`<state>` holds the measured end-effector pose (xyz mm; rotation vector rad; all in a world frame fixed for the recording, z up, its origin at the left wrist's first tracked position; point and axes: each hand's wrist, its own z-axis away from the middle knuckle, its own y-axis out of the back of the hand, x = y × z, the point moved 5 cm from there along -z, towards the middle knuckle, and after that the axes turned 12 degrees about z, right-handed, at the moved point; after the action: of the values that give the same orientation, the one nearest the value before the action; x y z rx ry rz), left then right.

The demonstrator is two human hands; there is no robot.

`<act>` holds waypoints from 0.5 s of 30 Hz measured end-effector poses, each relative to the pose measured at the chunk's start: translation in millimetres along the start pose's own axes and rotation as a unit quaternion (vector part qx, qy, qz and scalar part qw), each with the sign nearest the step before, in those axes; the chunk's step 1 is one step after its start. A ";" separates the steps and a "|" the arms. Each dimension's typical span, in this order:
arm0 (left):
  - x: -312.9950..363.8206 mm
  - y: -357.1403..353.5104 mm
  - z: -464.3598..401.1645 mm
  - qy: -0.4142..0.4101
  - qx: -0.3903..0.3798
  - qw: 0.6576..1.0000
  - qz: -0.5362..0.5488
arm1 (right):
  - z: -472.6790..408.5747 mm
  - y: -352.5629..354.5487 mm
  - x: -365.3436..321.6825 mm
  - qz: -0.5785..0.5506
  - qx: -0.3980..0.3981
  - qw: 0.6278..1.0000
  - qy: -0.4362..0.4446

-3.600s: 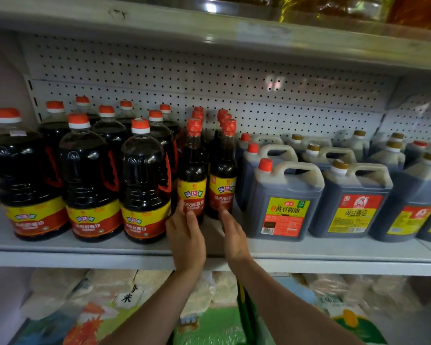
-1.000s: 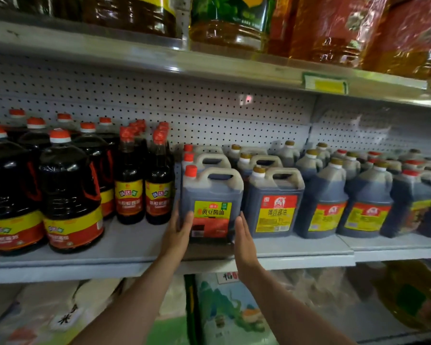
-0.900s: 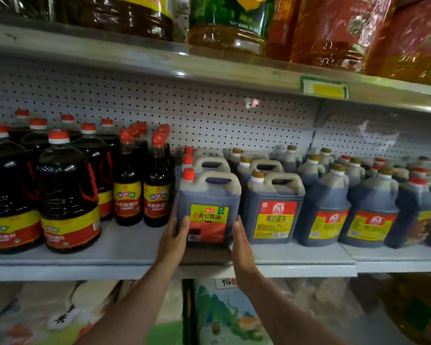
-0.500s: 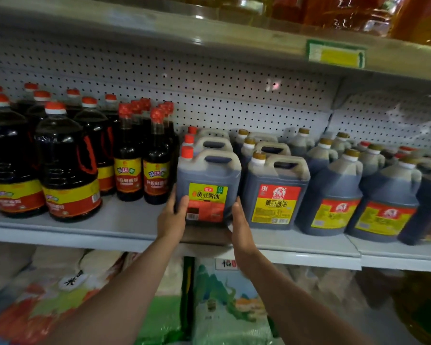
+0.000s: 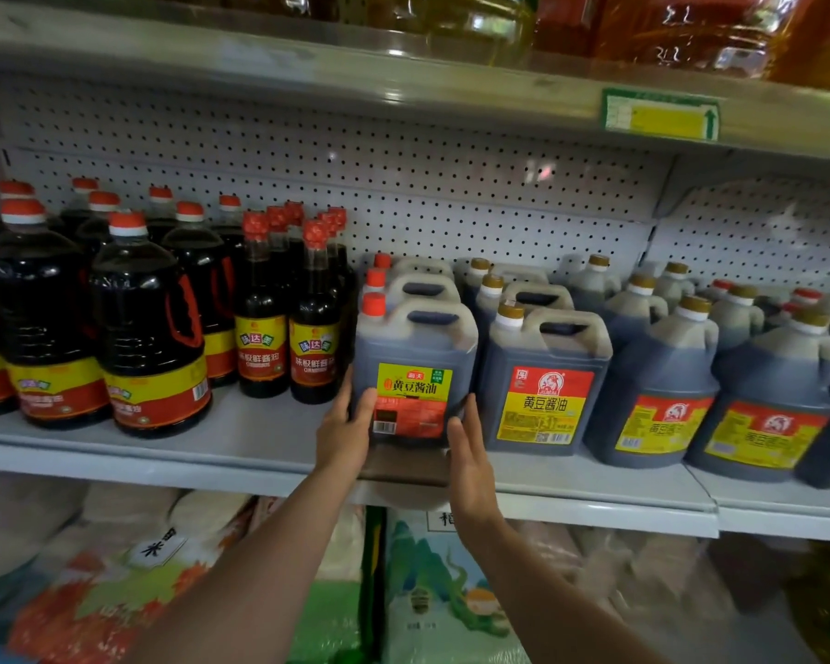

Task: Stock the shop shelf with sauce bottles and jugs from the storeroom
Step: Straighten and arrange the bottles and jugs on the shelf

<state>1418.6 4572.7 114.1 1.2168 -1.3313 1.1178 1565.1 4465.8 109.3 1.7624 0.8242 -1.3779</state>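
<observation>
- The left hand (image 5: 343, 436) lies flat against the lower left side of the red-capped jug (image 5: 415, 371), fingers straight and pointing up, thumb across the front corner by the label.
- The right hand (image 5: 470, 452) stands at the jug's lower right corner, fingers straight and close together; the fingertips reach the jug's edge, though I cannot tell how firmly they press.
- Neither hand curls round anything; the jug sits between two flat palms.
- The jug stands upright on the grey shelf (image 5: 260, 438), at the front of its row, its yellow, green and red label facing out. Two more red-capped jugs line up behind it.
- Just to its right, almost touching, stands a gold-capped jug (image 5: 545, 381) with a red and yellow label, and further jugs of that kind (image 5: 657, 381) fill the shelf to the right.
- Just left of the held jug stand slim dark bottles (image 5: 315, 323) with red caps, in two rows running back.
- Further left are big round dark bottles (image 5: 149, 333) with red handles and red-and-white caps.
- A white pegboard (image 5: 451, 194) backs the shelf.
- The shelf above carries a green and yellow price tag (image 5: 661, 115) and amber bottles, partly cut off.
- Below the shelf lie printed sacks (image 5: 432, 591), somewhat blurred.
</observation>
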 end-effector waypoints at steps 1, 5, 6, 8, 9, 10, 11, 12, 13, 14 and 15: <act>0.8 0.9 0.0 0.005 -0.005 1.000 -0.003 | 2.6 2.7 -2.5 -0.005 0.009 1.000 0.002; 12.5 4.1 2.1 0.015 -0.035 0.999 0.034 | 0.5 23.1 -38.6 0.004 0.055 0.997 0.062; 21.3 4.2 3.5 0.011 -0.043 0.997 0.058 | -4.0 29.0 -52.5 0.006 0.065 0.994 0.083; 44.9 3.6 0.7 0.006 -0.039 0.994 0.102 | -16.2 37.8 -79.3 0.014 0.067 0.992 0.109; 54.8 3.8 -5.4 0.003 -0.025 0.993 0.117 | -22.6 40.7 -90.5 0.024 0.062 0.991 0.119; 62.8 3.1 -13.4 -0.005 -0.015 0.992 0.124 | -29.3 43.1 -99.1 0.034 0.056 0.990 0.128; 67.2 2.0 -25.0 -0.013 -0.014 0.992 0.125 | -35.0 44.8 -104.9 0.039 0.052 0.989 0.130; 71.0 -0.5 -35.9 -0.021 -0.018 0.992 0.124 | -40.0 45.8 -108.3 0.039 0.050 0.990 0.124; 76.0 -1.7 -43.6 -0.019 -0.021 0.992 0.122 | -42.8 46.5 -109.7 0.040 0.048 0.991 0.114; 87.7 -2.8 -40.6 -0.015 -0.023 0.993 0.117 | -44.2 47.8 -110.3 0.051 0.049 0.992 0.106; 96.1 -3.2 -39.3 -0.006 -0.022 0.993 0.112 | -43.4 49.7 -112.5 0.074 0.055 0.990 0.107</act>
<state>1422.6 4601.9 213.7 1.0624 -1.5228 1.2323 1604.1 4472.0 233.7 2.0403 0.7233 -1.1722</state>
